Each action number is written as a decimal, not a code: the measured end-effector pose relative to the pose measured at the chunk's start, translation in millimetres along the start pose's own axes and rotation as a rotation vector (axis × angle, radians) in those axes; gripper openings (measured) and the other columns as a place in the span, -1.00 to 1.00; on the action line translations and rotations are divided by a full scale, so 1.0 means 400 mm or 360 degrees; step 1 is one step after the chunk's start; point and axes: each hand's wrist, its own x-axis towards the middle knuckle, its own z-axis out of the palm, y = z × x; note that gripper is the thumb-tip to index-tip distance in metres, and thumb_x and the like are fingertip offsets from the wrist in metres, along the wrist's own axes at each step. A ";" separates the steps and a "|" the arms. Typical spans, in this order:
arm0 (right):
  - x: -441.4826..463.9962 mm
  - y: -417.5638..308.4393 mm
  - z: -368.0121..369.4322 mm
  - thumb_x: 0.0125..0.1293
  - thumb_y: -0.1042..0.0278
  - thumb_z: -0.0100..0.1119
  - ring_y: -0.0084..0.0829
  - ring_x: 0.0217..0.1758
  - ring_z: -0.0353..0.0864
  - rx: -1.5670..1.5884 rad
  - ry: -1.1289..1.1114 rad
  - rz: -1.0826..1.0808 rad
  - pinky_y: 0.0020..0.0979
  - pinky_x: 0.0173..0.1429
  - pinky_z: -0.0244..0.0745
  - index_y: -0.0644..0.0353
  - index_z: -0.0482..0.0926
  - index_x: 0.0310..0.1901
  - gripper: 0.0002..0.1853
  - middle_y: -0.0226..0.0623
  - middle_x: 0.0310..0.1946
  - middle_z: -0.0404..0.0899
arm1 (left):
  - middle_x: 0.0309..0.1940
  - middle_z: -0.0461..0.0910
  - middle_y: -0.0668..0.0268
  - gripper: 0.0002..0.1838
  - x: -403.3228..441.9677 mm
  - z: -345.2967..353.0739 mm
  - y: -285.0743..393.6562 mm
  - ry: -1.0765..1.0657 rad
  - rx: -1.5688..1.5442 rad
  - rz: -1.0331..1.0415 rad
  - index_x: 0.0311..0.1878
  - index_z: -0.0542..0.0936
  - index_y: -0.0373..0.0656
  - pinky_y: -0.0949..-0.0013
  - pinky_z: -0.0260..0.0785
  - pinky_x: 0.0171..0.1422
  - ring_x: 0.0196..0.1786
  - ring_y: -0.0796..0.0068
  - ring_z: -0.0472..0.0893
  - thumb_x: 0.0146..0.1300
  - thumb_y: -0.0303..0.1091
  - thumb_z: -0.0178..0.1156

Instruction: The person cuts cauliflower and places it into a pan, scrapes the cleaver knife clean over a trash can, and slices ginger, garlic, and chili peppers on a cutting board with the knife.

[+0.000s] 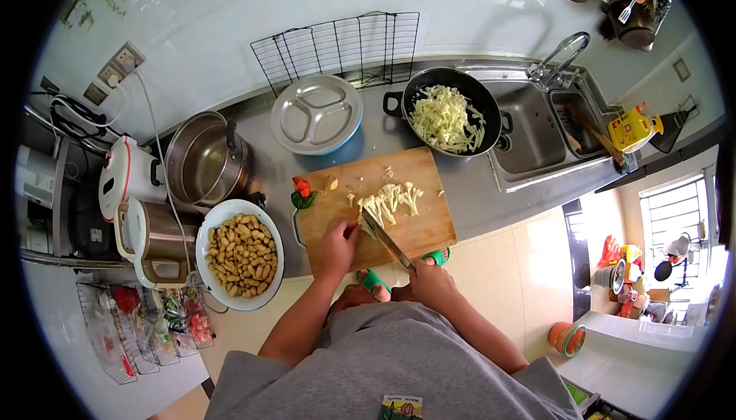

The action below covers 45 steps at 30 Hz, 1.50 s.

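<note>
A wooden cutting board (330, 245) lies on the counter before me, with pale cauliflower pieces (389, 200) near its middle. My right hand (433, 280) is closed round the handle of a knife (392, 243), whose blade points up and left across the board to the cauliflower. At the board's left part is my left hand (340, 245), its fingers bent beside the blade tip; whether they pinch a piece is too small to tell. Red and green peppers (303, 193) and a small yellowish piece (333, 184) lie at the board's upper left.
Behind the board stand a black pan (395, 104) of cut cauliflower and a blue bowl under a divided metal plate (316, 115). To the left are a steel pot (201, 161) and a bowl of peanuts (241, 256). A double sink (529, 144) is at the right.
</note>
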 end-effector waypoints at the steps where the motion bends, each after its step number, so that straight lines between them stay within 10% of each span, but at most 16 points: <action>1: 0.011 0.000 0.004 0.38 0.17 0.03 0.17 -0.16 0.62 0.0034 -0.0025 -0.0009 0.10 -0.04 0.50 0.29 0.48 -0.06 -0.68 0.24 -0.27 0.60 | -0.32 0.58 0.11 -0.88 0.001 -0.002 -0.001 -0.0003 0.0029 0.0020 -0.26 0.60 -0.29 0.30 0.47 -0.22 -0.31 0.19 0.63 0.17 -0.49 0.33; 45: -0.056 0.013 -0.029 0.38 0.17 0.00 0.12 -0.28 0.66 -0.0082 0.0060 -0.0171 0.06 -0.16 0.55 0.11 0.59 -0.12 -0.75 0.12 -0.40 0.63 | -0.29 0.64 0.12 -0.89 -0.038 0.001 -0.094 0.0035 0.0050 0.0131 -0.26 0.62 -0.29 0.35 0.51 -0.23 -0.31 0.26 0.67 0.14 -0.58 0.32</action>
